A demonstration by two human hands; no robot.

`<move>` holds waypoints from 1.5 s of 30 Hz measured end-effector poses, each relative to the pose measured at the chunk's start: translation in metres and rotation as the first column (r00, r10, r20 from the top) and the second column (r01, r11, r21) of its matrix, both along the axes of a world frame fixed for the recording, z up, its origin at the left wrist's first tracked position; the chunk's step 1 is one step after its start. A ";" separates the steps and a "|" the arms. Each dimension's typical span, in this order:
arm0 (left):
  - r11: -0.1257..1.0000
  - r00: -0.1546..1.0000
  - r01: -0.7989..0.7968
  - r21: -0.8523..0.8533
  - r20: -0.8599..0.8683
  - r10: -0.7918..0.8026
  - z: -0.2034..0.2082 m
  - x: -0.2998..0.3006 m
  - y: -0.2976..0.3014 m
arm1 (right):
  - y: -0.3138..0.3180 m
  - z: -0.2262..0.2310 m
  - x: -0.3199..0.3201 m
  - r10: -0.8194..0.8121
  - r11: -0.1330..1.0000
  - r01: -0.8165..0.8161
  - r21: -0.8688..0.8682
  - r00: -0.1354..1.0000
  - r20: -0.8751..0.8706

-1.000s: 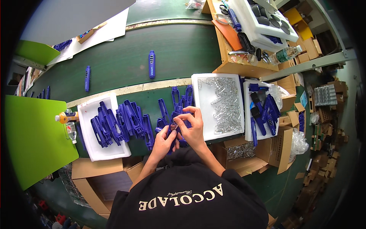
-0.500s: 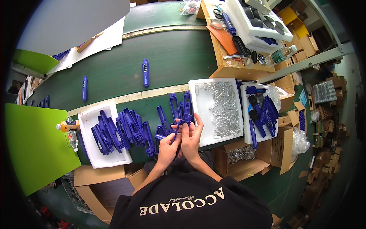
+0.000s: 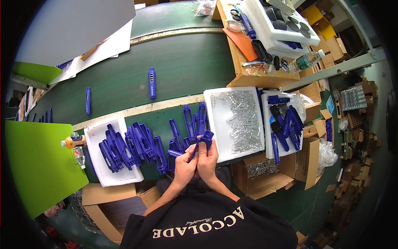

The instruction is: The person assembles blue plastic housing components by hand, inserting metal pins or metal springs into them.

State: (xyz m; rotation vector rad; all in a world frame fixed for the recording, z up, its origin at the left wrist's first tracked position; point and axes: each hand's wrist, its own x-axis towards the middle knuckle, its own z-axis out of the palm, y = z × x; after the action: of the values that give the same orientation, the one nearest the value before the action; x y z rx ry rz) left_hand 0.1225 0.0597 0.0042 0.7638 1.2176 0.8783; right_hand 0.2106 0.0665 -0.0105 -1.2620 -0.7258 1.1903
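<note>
Both of my hands meet over the near side of the bench, closed around a blue plastic casing point(image 3: 207, 136) whose wider end points up and right. My left hand point(image 3: 184, 169) grips its lower part. My right hand point(image 3: 207, 159) holds the upper part, thumb pressed on it. The fingers hide much of the casing. Just left of them lies another blue casing point(image 3: 174, 153), and slotted blue casings point(image 3: 189, 121) stand beyond. A white foam tray point(image 3: 210, 124) of small silvery metal clips point(image 3: 242, 120) sits right of my hands.
At left, a white foam tray point(image 3: 132, 177) bears several blue casings. A foam tray point(image 3: 269, 124) with blue and black parts stands at right. Blue tubes point(image 3: 152, 84) lie on the green belt point(image 3: 186, 62). A wooden stand point(image 3: 244, 79) holds tools. Cardboard boxes point(image 3: 110, 195) sit below the bench edge.
My hands have drawn closer together, and the right fingers, spread before, now curl around the casing. The casing's wide end has shifted slightly right. Tubes on the belt have moved left.
</note>
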 end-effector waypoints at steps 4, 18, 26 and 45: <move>0.998 0.986 0.028 -0.051 0.164 -0.019 -0.003 0.001 0.002 | 0.008 0.013 0.007 0.059 0.998 -0.057 -0.034 0.998 0.037; 0.998 0.992 0.031 -0.051 0.120 -0.024 -0.011 0.007 0.008 | 0.014 0.004 0.011 0.137 0.989 -0.134 -0.061 0.989 0.052; 0.999 0.992 0.022 0.027 -0.125 -0.019 -0.003 0.008 0.012 | 0.017 0.004 0.004 0.026 0.999 -0.024 0.032 0.997 -0.075; 0.974 0.975 0.186 0.132 -0.149 -0.166 -0.005 -0.006 0.025 | 0.021 -0.017 0.044 -0.016 0.999 0.016 0.029 1.000 0.015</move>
State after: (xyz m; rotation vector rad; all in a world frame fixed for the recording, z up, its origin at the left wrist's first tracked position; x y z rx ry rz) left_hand 0.1167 0.0844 -0.0008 1.0484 1.1938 0.7834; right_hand 0.2545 0.0873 -0.0277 -1.2519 -0.7400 1.1549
